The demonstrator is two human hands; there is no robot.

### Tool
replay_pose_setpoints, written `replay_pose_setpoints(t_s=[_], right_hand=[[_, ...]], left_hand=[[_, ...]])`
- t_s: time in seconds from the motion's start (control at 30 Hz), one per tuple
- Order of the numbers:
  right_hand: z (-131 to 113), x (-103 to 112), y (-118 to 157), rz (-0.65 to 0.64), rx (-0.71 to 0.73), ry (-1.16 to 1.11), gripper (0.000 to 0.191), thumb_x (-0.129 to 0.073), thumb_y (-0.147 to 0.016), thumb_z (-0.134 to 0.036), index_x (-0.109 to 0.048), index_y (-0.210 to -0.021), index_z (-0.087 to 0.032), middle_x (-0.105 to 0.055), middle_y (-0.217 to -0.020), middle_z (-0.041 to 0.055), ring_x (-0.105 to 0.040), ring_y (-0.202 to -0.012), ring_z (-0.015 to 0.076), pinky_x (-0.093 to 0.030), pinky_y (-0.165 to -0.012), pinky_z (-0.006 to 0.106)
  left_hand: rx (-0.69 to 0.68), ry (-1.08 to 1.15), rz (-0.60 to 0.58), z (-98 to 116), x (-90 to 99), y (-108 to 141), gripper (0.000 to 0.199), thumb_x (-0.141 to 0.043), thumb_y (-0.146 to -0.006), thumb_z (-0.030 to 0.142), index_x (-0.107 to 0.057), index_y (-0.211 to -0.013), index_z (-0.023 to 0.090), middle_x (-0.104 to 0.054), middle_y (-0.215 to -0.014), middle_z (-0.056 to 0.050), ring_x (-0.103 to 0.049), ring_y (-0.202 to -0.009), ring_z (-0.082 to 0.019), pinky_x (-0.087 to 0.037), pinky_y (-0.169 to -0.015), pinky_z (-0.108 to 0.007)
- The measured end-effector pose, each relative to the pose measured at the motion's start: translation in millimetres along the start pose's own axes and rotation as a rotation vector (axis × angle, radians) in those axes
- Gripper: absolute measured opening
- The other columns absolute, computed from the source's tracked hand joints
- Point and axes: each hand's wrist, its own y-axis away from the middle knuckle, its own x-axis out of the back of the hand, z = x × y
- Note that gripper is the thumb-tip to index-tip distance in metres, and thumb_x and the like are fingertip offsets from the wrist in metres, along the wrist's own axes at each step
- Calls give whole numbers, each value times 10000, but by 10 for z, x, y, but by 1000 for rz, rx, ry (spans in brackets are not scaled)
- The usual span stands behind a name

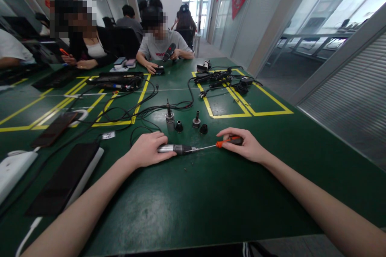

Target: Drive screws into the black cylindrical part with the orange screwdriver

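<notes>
My left hand [149, 148] is closed around a silver-and-black cylindrical tool [181, 149] lying just over the table, its narrow tip pointing right. A screwdriver [230, 142] with an orange and black handle is gripped between the thumb and fingers of my right hand [245, 144]. Its thin metal shaft points left and meets the tool's tip; exact contact is too small to make out. Beyond them stand a tall metal part [169, 119] with a spindle, a shorter spindle part [196, 119] and two black caps, one [179, 127] at left and another [204, 129] at right.
Black cables [144, 106] cross the green table [169, 209] on the left. Nearby lie a phone [54, 128], a dark tablet-like device [64, 180] and a white power strip [16, 172]. Bundled cords [223, 78] rest at the back right. A person opposite holds a drill [169, 52].
</notes>
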Motion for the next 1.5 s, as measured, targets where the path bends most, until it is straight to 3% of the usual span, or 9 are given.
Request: replay_pose_setpoints(t_s=[0.17, 0.43, 0.67, 0.97, 1.2, 1.37, 1.5], right_hand=[[12, -3, 11, -4, -42, -2, 349, -633, -967, -491, -744, -1077, -179, -512, -566, -49, -469, -486, 133, -381, -499, 276], [11, -3, -13, 67, 14, 9, 354, -756, -862, -500, -740, -1063, -208, -652, -826, 22, -598, -671, 166, -491, -616, 283], [24, -3, -14, -9, -77, -18, 329, -610, -976, -490, -724, -1086, -201, -503, -592, -51, -474, -512, 138, -390, -519, 270], [11, -6, -17, 94, 28, 27, 354, -725, -883, -472, -698, -1135, -224, -647, -840, 21, -600, -698, 177, -504, -672, 310], [26, -6, -15, 33, -67, 77, 346, -606, -980, -492, -728, -1113, -197, -511, -606, -46, -454, -508, 134, -413, -525, 275], [43, -12, -22, 92, -9, 16, 346, -697, -920, -471, -700, -1159, -221, -620, -738, -9, -586, -640, 169, -505, -628, 296], [62, -16, -31, 147, 36, -23, 416, -756, -868, -455, -659, -1208, -236, -667, -853, 18, -637, -711, 194, -512, -654, 308]], left_hand=[[8, -28, 4, 10, -8, 6, 482, -599, -948, 654, -631, -798, 196, -643, -795, -23, -600, -699, -164, -359, -595, -259], [32, -53, 35, 36, -9, 8, 464, -588, -956, 618, -629, -776, 192, -638, -779, -25, -584, -677, -161, -356, -578, -263], [54, -61, 15, 48, 3, -4, 487, -592, -946, 649, -636, -773, 196, -651, -785, -27, -603, -697, -169, -363, -573, -268], [34, -57, 40, 37, -19, 7, 479, -572, -958, 632, -630, -766, 197, -638, -767, -23, -598, -690, -167, -364, -575, -268], [44, -34, 50, 41, -19, 6, 468, -584, -955, 618, -629, -752, 199, -641, -766, -28, -605, -711, -173, -361, -578, -267], [33, -39, 66, 33, -29, 9, 493, -567, -963, 637, -634, -752, 197, -642, -767, -24, -600, -710, -163, -369, -574, -264], [37, -33, 67, 28, -28, 6, 515, -563, -964, 658, -638, -746, 197, -645, -765, -22, -602, -712, -163, -363, -568, -264]])
